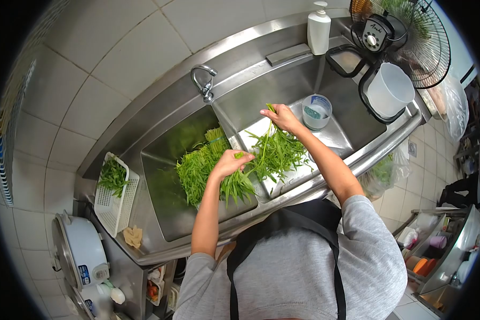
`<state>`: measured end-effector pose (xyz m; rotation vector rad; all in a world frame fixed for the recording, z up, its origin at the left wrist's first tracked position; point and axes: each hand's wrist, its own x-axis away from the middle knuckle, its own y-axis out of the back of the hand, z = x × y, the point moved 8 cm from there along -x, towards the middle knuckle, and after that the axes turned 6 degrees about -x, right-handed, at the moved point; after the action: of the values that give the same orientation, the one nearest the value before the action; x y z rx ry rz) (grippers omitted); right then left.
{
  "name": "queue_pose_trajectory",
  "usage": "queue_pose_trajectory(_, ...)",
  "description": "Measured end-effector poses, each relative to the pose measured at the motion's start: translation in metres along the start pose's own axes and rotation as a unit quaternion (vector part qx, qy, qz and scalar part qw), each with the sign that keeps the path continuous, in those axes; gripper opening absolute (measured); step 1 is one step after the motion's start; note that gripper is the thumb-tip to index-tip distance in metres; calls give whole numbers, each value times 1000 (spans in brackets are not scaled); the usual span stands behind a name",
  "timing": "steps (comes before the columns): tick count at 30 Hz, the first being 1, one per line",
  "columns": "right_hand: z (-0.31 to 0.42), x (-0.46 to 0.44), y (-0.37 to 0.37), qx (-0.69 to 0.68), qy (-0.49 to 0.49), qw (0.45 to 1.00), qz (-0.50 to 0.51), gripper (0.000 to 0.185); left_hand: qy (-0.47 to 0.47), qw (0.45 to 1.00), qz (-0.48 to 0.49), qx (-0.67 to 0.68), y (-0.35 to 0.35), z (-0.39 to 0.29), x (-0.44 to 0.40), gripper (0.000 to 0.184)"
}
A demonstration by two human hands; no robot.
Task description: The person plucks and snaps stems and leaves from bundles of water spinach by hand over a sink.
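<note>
Long-leafed greens, perhaps water spinach, fill both hands above the double sink. My right hand [284, 118] is closed round the stems of a bunch of greens [280, 152], its leaves hanging down over the right basin. Over the divider, my left hand [231, 163] is closed on leafy stems, with leaves [236, 186] spilling below it. Beneath and left of that hand, a big heap of greens [193, 169] lies in the left basin [168, 213]. A tied bundle of cut stems [215, 137] shows at the heap's upper end.
A clear tub [317, 112] stands in the right basin. Behind the divider rises a faucet [204, 82]. A white basket [117, 200] with some greens sits at the left. At the right are a white bucket [390, 92], a pump bottle [318, 32] and a fan [405, 37].
</note>
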<state>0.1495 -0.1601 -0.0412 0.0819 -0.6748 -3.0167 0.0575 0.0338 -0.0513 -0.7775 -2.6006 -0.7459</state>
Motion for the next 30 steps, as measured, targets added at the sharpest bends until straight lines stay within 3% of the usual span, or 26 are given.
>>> queue_pose_trajectory(2, -1, -1, 0, 3, -8, 1000, 2, 50, 4, 998, -46, -37, 15, -5, 5, 27)
queue_pose_trajectory(5, 3, 0, -2, 9, -9, 1000, 7, 50, -13, 998, -27, -63, 13, -20, 6, 36)
queue_pose_trajectory(13, 19, 7, -5, 23, -8, 1000, -20, 50, -45, 981, -52, -179, -5, -34, -24, 31)
queue_pose_trajectory(16, 19, 7, 0, 8, -10, 999, -40, 50, -48, 986, -99, -127, -1, -14, -40, 26)
queue_pose_trajectory(18, 17, 10, 7, -15, -5, 997, -72, 50, -24, 984, -174, 35, 7, -2, -42, 22)
queue_pose_trajectory(21, 13, 18, 6, -32, -18, 991, -128, 49, 24, 948, -239, 207, 12, 14, -40, 18)
queue_pose_trajectory(24, 12, 25, 19, -89, -1, 969, -231, 47, 103, 877, -294, 367, 15, 46, -35, 24)
queue_pose_trajectory(27, 2, 18, 21, -94, -16, 981, -171, 45, 38, 912, -251, 322, 34, 41, -18, 22)
queue_pose_trajectory(30, 4, 14, 17, -39, -31, 995, -83, 43, -57, 921, -289, 254, 59, 21, -12, 19)
